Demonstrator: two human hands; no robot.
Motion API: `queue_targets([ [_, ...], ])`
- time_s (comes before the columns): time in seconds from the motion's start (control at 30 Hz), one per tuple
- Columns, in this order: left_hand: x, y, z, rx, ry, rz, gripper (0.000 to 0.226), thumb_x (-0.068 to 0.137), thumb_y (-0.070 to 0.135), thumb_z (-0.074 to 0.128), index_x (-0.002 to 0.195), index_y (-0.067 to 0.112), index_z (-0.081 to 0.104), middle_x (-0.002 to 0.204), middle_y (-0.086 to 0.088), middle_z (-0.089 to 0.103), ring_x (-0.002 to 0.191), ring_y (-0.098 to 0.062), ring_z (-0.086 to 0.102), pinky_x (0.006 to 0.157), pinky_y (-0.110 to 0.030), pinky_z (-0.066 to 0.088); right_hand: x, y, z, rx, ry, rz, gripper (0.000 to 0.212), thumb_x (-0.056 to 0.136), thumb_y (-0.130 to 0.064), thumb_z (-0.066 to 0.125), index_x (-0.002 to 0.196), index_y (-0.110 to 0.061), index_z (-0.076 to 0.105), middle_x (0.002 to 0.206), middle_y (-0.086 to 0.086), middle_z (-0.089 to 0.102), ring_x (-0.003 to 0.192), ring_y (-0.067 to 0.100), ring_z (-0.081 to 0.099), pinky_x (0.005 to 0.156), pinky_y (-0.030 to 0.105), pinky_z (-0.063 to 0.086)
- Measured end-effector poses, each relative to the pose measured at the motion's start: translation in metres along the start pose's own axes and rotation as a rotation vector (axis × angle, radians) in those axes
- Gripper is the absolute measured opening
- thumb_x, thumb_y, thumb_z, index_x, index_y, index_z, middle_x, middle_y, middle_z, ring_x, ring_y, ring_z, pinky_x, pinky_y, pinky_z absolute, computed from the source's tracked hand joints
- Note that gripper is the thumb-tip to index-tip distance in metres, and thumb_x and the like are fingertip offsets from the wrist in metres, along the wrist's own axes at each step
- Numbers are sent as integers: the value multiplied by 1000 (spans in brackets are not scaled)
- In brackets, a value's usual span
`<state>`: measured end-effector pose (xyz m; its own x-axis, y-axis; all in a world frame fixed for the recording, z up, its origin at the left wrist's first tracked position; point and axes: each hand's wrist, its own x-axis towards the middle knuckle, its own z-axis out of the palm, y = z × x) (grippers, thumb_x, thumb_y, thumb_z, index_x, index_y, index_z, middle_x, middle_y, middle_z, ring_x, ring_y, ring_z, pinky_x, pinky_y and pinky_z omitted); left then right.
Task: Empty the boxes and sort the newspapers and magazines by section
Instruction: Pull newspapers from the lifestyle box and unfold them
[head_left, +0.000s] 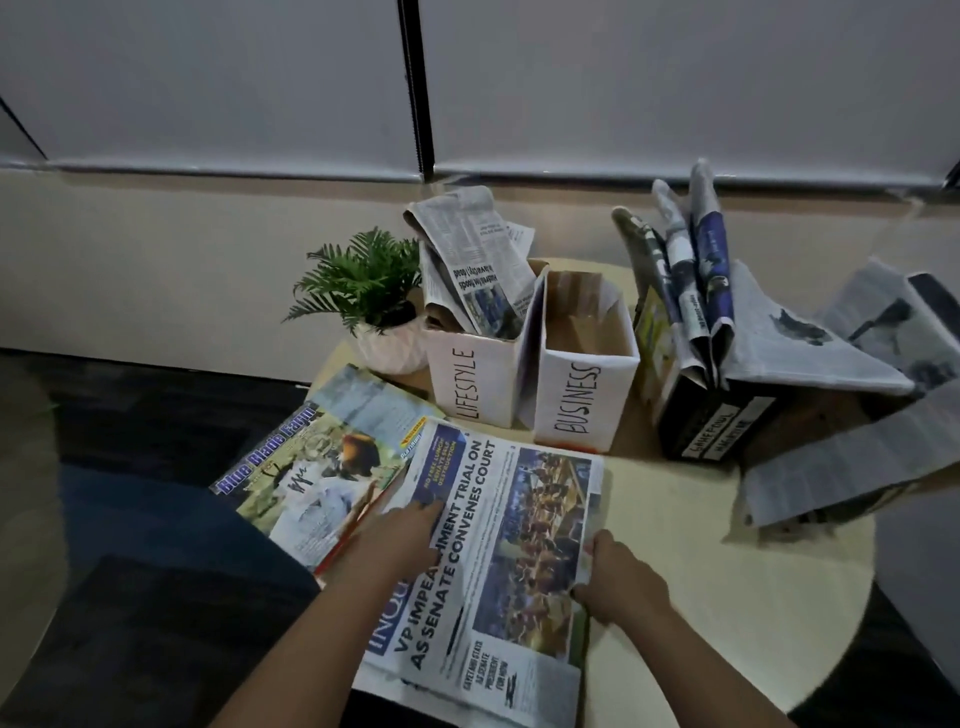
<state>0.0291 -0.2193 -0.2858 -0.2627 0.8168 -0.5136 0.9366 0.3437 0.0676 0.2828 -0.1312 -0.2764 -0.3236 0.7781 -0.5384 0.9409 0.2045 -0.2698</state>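
The person is working at a round table (727, 597) with a folded newspaper (498, 561) lying flat on it, close to the body. The left hand (400, 535) is resting on the front page with straight fingers, pressing the paper down. The right hand (618, 582) is gripping the right edge of the newspaper, its fingers curled around the sheets.

The newspaper is probably light, thin and soft, so it is going to bend and slide apart if it is lifted by one corner. I think it is better to take it at the folded edge, or with both hands at opposite sides, so the inner sheets are not falling out.

A magazine (311, 467) is lying just beside the newspaper, on the left. Behind them, the Lifestyle box (467, 384) is holding more newspapers, while the Business box (582, 400) beside it is looking empty. A black box (701, 421) with papers is standing further right.
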Motion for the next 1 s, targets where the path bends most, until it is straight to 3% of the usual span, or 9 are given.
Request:
queue_targets([
  [0.17,21,4,-76,-104,195,9,41,93,35,49,134,25,49,122,-1,63,107,-24,60,79,-34,48,5,-52,-73,-103,335,-52,23,92,-31,49,111,-19,53,113,3,59,103,24,60,77,31,46],
  [0.33,23,14,-166,-352,809,161,11,95,37,50,95,33,60,70,12,58,63,-10,56,46,-25,37,14,-94,-133,-140,1032,-480,19,85,-20,56,103,-13,58,103,7,56,97,28,54,80,38,44],
  [0.43,31,18,-207,-341,1027,234,13,94,34,54,97,26,64,83,11,59,76,-9,55,56,-28,46,32,-91,-130,-246,776,-302,59,93,-34,45,147,-18,29,153,9,29,142,30,23,115,49,17],
  [0.5,41,15,-226,-220,1081,249,19,92,30,58,108,22,64,100,5,59,95,-17,51,72,-31,46,45,-81,-116,-300,639,-241,79,93,-37,44,154,-19,-3,162,6,-2,148,31,-7,118,54,-2],
  [0.6,59,8,-241,-1,1018,166,36,90,26,60,125,23,56,128,-1,50,120,-24,40,95,-38,39,56,-76,-103,-338,640,-213,87,91,-37,42,150,-18,-19,160,7,-17,145,34,-22,115,56,-13],
  [0.67,70,4,-247,69,980,107,43,90,20,57,132,23,52,143,-3,41,132,-28,32,104,-43,33,58,-77,-102,-346,666,-222,86,92,-40,42,152,-17,-14,161,9,-11,146,36,-17,115,55,-13],
  [0.83,94,1,-265,264,792,48,40,94,21,50,134,19,51,136,-4,48,121,-30,43,97,-39,43,55,-79,-102,-266,817,-307,70,84,-47,55,141,-7,47,146,19,43,137,43,36,109,57,19],
  [0.93,104,3,-274,474,756,72,40,91,19,56,130,21,53,136,-4,47,123,-28,41,97,-37,40,56,-79,-102,-284,810,-291,72,85,-52,33,138,-7,50,145,20,44,139,41,31,105,55,21],
  [1.0,111,4,-279,610,711,66,40,90,24,59,130,24,54,141,-4,43,129,-27,35,102,-39,36,57,-79,-102,-272,804,-290,72,86,-52,31,142,-8,44,149,19,38,146,34,6,106,55,21],
])
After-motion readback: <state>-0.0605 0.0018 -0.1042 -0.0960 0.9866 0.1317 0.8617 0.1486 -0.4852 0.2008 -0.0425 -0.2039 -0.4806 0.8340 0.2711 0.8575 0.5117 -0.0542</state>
